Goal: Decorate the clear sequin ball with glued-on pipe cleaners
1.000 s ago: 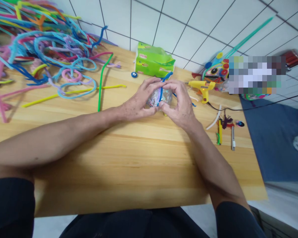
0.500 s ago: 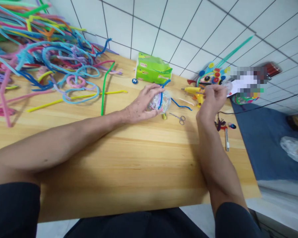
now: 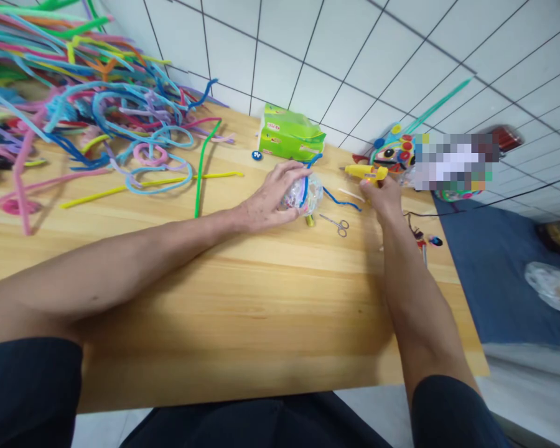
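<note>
"White tiles (image 3: 280,65) rise behind the worktop (image 3: 233,323). Where's the open room?"

"Pale, grained wood stretches before me, down to the front edge."

"And your hands?"

"My left hand (image 3: 276,198) is half open, cupped around the left side of a clear rounded body (image 3: 314,195), shiny, near the back edge, a fuzzy blue strip (image 3: 305,186) across it. My right hand (image 3: 383,194) is curled over the handle of a smooth yellow glue gun (image 3: 356,170), toward the back right corner; how tightly, I can't tell. Metal scissors (image 3: 338,224) lie between them."

"Anything else?"

"Fuzzy, bent pipe cleaners (image 3: 135,112) heap over the back left corner; a green packet (image 3: 292,135) sits at the back edge."
</note>
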A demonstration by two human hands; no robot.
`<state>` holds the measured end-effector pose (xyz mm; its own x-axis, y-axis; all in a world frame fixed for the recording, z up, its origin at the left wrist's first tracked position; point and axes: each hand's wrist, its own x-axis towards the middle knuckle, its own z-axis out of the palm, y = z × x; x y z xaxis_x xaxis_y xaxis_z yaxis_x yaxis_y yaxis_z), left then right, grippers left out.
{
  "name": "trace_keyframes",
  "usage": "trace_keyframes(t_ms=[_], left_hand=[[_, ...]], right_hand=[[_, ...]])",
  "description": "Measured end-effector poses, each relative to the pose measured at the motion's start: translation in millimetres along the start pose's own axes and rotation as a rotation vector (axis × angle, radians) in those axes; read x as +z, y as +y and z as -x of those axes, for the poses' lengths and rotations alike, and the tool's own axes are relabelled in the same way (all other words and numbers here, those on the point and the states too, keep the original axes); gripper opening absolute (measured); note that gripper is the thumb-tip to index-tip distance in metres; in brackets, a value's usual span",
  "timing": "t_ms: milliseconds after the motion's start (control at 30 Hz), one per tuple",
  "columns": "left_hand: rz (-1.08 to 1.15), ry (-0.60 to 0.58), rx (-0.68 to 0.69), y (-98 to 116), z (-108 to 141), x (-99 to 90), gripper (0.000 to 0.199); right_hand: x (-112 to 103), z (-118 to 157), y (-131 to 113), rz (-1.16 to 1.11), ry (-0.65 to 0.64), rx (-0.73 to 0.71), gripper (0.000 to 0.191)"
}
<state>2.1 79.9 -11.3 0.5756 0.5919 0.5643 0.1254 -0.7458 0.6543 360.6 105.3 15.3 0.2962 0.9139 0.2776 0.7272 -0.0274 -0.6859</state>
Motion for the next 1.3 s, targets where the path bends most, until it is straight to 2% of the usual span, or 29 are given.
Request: trace_keyframes(t_ms=[100, 200, 267, 367, 500, 733, 1133, 1300], left_hand=[[-0.008, 0.007, -0.002, 0, 0, 0.4, 0.079], [-0.026, 0.009, 0.014, -3, -1, 1.2, 0.078], [-0.037, 0.013, 0.031, -5, 0, 1.3, 0.079], [-0.050, 0.017, 0.048, -7, 0, 0.6, 0.080], [-0.052, 0.020, 0.035, -5, 0, -0.6, 0.081], [-0.062, 0.013, 0.014, -3, -1, -0.9, 0.084], [-0.049, 0.034, 0.029, -4, -1, 0.5, 0.086], [-0.055, 0.029, 0.037, -5, -1, 0.4, 0.084]], right_hand=[[-20, 15, -23, -0.195, -0.050, -0.011, 0.024], [-47, 48, -52, -0.444, -0.237, -0.085, 0.029], [-57, 70, -69, -0.525, -0.392, -0.060, 0.035], [-56, 91, -85, -0.511, -0.547, -0.017, 0.042], [-43, 95, -89, -0.476, -0.647, 0.002, 0.047], [-39, 96, -86, -0.483, -0.686, 0.017, 0.042], [-37, 100, -98, -0.499, -0.706, 0.064, 0.044], [-36, 102, -104, -0.475, -0.698, 0.027, 0.046]])
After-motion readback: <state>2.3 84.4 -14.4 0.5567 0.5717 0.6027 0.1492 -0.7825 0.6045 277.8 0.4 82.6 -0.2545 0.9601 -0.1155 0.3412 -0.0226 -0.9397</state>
